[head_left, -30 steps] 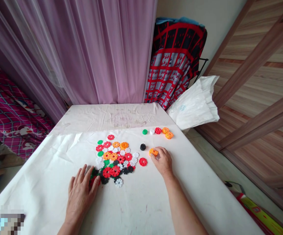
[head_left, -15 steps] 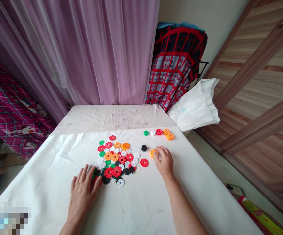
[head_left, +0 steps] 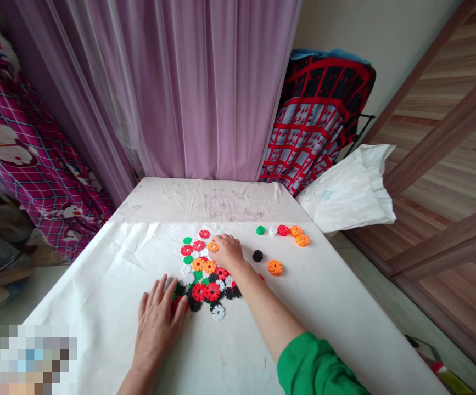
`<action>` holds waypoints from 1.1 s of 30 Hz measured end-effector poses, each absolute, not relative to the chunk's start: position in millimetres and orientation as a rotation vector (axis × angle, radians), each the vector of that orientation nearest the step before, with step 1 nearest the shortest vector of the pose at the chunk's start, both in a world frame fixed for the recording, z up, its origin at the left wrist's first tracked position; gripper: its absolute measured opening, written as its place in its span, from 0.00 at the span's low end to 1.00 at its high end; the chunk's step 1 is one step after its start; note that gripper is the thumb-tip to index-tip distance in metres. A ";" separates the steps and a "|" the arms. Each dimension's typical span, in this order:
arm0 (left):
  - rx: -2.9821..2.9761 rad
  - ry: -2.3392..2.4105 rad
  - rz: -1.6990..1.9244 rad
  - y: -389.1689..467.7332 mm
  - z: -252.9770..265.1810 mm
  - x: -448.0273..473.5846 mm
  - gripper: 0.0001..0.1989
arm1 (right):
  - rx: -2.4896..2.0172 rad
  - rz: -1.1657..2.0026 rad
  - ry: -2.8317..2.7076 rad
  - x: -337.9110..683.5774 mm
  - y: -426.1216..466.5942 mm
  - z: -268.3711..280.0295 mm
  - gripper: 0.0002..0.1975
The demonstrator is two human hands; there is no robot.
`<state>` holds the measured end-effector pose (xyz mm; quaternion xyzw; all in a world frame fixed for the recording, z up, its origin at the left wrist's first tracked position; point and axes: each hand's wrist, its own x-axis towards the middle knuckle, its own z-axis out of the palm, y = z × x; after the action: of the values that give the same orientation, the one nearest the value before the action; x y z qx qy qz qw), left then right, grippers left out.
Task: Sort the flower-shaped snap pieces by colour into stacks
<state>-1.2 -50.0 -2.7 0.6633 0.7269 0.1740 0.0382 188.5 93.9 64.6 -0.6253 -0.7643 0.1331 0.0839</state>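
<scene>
A loose pile of snowflake-shaped interlocking plastic discs [head_left: 199,292] in red, orange, white, green and black lies on the white-covered table [head_left: 221,362]. At the pile's left edge my left hand [head_left: 158,321] rests palm down with fingers spread, its tips against dark and red discs. My right hand [head_left: 228,253] reaches over the upper right of the pile, fingers bent down beside an orange disc [head_left: 213,247]. What lies under those fingers is hidden. To the right sit an orange stack of discs [head_left: 275,267] and a black stack [head_left: 257,255].
Along the far right of the table stand small groups of discs: green [head_left: 260,230], white [head_left: 273,231], red [head_left: 283,230] and orange [head_left: 302,240]. A white bag [head_left: 348,189] leans at the right edge. Purple curtains [head_left: 205,93] hang behind the table.
My right hand has let go of the orange stack and moved left onto the pile. My left hand stays at the pile's edge. The view has shifted, so everything appears farther right.
</scene>
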 end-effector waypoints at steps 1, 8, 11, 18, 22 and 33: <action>2.038 2.226 0.541 -50.0 -3.0 -1.4 0.28 | -1.910 0.404 -2.288 185.1 96.6 65.0 0.18; 2.041 2.213 0.561 -49.3 -3.0 -1.0 0.27 | -2.061 0.519 -2.289 177.5 113.0 66.4 0.21; 2.034 2.211 0.566 -49.1 -3.7 -0.9 0.26 | -2.080 0.540 -2.306 175.7 117.4 67.4 0.21; 2.035 2.206 0.594 -48.3 -2.9 -1.7 0.25 | -2.111 0.565 -2.291 168.1 127.4 71.8 0.22; 2.021 2.213 0.556 -48.1 0.3 -1.0 0.26 | -2.066 0.473 -2.241 173.5 117.9 78.6 0.22; 2.031 2.233 0.503 -47.2 2.9 -0.9 0.27 | -2.237 0.237 -1.725 334.2 31.8 70.0 0.12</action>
<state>-0.9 -47.2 2.9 0.6631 0.7292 0.1641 0.0406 334.2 31.8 70.0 -0.7798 -0.6014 0.0825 0.1531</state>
